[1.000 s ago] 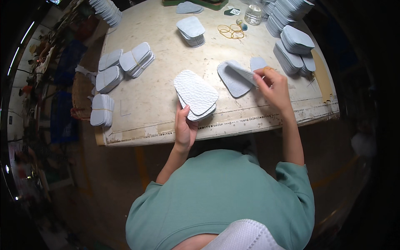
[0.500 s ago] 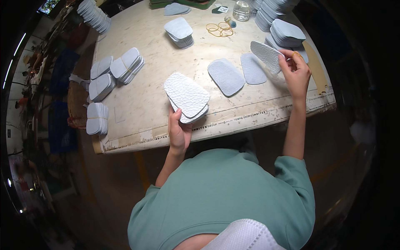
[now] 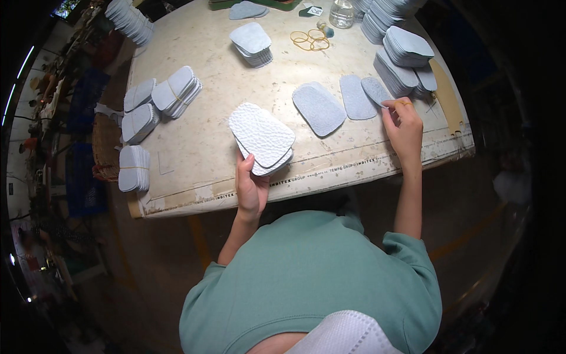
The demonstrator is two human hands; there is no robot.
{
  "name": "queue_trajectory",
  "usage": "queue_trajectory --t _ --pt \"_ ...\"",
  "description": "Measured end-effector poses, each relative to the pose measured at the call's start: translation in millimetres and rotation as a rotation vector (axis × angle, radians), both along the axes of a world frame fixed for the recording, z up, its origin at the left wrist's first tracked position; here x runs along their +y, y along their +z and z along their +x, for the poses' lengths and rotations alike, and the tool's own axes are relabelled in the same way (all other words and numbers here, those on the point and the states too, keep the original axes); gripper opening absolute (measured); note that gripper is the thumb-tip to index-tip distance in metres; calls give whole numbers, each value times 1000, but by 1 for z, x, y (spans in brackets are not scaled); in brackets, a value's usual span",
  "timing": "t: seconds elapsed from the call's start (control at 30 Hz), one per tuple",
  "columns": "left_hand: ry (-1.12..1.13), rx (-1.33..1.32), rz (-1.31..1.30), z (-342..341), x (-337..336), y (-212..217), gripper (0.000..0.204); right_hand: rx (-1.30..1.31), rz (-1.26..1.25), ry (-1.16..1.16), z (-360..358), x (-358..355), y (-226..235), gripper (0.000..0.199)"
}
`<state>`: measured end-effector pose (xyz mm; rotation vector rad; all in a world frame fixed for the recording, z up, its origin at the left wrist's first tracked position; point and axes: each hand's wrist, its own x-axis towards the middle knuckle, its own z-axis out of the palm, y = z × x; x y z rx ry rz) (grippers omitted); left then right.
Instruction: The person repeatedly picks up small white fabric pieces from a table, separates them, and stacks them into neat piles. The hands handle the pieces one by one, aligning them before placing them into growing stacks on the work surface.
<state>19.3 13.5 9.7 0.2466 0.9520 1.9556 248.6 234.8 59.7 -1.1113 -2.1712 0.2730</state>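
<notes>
My left hand [image 3: 253,186] grips a small stack of pale, rounded fabric pieces [image 3: 263,137] near the table's front edge, thumb over the side. The top piece shows a white, crinkled face. My right hand [image 3: 403,127] pinches the near end of a single light blue-grey fabric piece [image 3: 376,91], which is tilted beside two others. Those two, a wider fabric piece [image 3: 319,108] and a narrower fabric piece [image 3: 357,97], lie flat on the table between my hands.
Banded stacks [image 3: 177,92] of similar pieces stand along the left side. Taller stacks [image 3: 407,47] rise at the right, and one stack [image 3: 251,43] is at centre back. Rubber bands [image 3: 309,40] lie near a clear jar [image 3: 341,15]. The table's front edge [image 3: 283,182] runs close to my body.
My right hand has moved down and slightly left, bringing its fabric piece from a raised position to beside the narrower flat one. The left hand still holds its stack, almost unmoved.
</notes>
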Motion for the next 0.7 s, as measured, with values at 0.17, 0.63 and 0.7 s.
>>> queue_trajectory --t 0.17,0.63,0.7 --pt "9 14 -3 0 1 0 50 163 8 -78 -8 3 5 13" --pt "-25 -17 5 -1 -1 0 53 -13 101 281 -18 -3 7 23" --pt "-30 -18 -1 -1 0 0 53 -111 -53 358 -13 -5 2 23"
